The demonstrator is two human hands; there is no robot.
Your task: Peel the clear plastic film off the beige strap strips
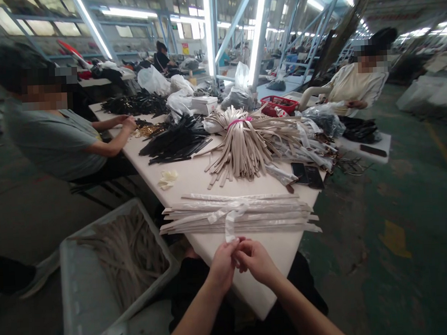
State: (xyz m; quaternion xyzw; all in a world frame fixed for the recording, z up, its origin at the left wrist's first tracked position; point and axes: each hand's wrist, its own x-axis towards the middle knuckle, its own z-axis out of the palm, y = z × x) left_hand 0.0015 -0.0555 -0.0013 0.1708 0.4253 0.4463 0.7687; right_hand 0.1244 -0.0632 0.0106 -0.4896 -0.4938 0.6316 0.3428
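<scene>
Lying across pale strips on the counter, a white ribbon is pinched at one end by the left hand; the right hand's grip, partly hidden, cannot be determined.

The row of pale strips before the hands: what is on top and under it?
A loose white strip lies across the top, reaching the left hand. The table is underneath, but its surface below the pale strips is covered.

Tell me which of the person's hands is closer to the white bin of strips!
Left. The left hand is off to the right of the white bin; the right hand is beyond it, farther from the bin.
</scene>
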